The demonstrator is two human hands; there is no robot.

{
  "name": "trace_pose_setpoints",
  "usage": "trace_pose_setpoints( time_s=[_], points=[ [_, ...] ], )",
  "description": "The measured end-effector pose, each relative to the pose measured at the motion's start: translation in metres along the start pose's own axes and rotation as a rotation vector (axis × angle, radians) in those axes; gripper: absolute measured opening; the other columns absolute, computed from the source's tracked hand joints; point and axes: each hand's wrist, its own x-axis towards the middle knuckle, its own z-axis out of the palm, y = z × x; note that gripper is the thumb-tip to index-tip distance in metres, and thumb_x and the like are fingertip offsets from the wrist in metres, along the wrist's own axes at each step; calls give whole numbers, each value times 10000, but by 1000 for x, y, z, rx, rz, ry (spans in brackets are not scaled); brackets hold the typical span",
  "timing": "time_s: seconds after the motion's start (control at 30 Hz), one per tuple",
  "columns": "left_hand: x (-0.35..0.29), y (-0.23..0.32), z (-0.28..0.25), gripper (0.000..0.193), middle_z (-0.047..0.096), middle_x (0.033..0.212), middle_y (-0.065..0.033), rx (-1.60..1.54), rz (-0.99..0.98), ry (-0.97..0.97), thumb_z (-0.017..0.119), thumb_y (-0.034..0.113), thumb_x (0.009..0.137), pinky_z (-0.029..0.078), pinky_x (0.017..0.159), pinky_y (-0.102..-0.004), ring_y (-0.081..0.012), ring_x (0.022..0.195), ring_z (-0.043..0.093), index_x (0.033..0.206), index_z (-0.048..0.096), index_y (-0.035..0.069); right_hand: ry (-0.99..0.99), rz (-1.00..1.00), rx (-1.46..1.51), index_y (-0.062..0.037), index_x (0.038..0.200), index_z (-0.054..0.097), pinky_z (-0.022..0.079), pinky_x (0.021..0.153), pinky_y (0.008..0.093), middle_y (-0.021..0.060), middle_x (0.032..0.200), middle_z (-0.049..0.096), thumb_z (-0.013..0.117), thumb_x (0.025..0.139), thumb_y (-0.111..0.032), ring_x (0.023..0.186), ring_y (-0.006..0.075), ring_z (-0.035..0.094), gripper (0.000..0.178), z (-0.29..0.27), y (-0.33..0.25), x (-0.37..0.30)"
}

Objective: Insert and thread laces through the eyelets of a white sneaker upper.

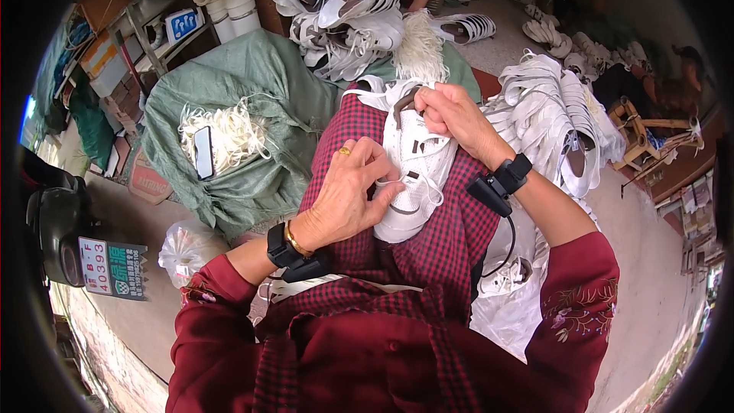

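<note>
A white lace-up sneaker [419, 159] with a brown lining lies on my lap, on a red-and-black checked apron [329, 153]. Its toe points toward me. My left hand [344, 183] is over the lower lacing, thumb and fingers pinching a white shoelace [437, 193] that loops loosely beside the toe. Curled at the collar and upper eyelets is my right hand [461, 124]; whatever is inside its fingers is hidden.
Left of my knees, a green cloth [252, 69] bears a heap of white laces [252, 134] and a phone [203, 151]. White shoes [355, 0] are stacked ahead, more shoes [535, 99] at my right. Another person's hand [419, 3] shows at the top.
</note>
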Motion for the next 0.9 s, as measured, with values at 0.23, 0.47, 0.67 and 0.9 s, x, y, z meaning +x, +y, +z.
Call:
trace_pose_setpoints(
  time_s=[0.23, 0.47, 0.67, 0.9],
  points=[
    [7, -17, -7, 150, 566, 1013, -110, -169, -14, -23, 761, 85, 808, 426, 878, -402, -304, 962, 557, 881, 641, 32, 8, 12, -17, -40, 891, 554, 233, 468, 216, -91, 617, 355, 492, 1045, -253, 525, 25, 331, 270, 3, -3, 2],
    [-20, 11, 3, 318, 600, 1133, -106, 32, 398, 75, 801, 122, 754, 484, 897, -397, -292, 1038, 572, 1037, 693, 23, -19, 48, -46, -42, 866, 564, 252, 467, 224, -74, 614, 400, 485, 1037, -281, 522, 29, 350, 304, 2, -8, 3],
    [-39, 7, 23, 474, 599, 1242, -119, 99, 377, -206, 692, 53, 721, 508, 957, -359, -292, 1117, 558, 1184, 669, -48, 90, -597, -926, 25, 805, 548, 420, 603, 393, 126, 631, 492, 429, 993, -303, 587, 229, 502, 396, -14, -60, 53],
    [-25, 2, 24, 406, 629, 1215, -97, 41, 346, -272, 700, 14, 773, 490, 978, -348, -286, 1144, 550, 1176, 681, -26, 534, -1868, -1543, 43, 902, 557, 519, 657, 330, 111, 715, 618, 439, 1067, -278, 645, 209, 620, 379, -47, -102, 143]
  ],
)
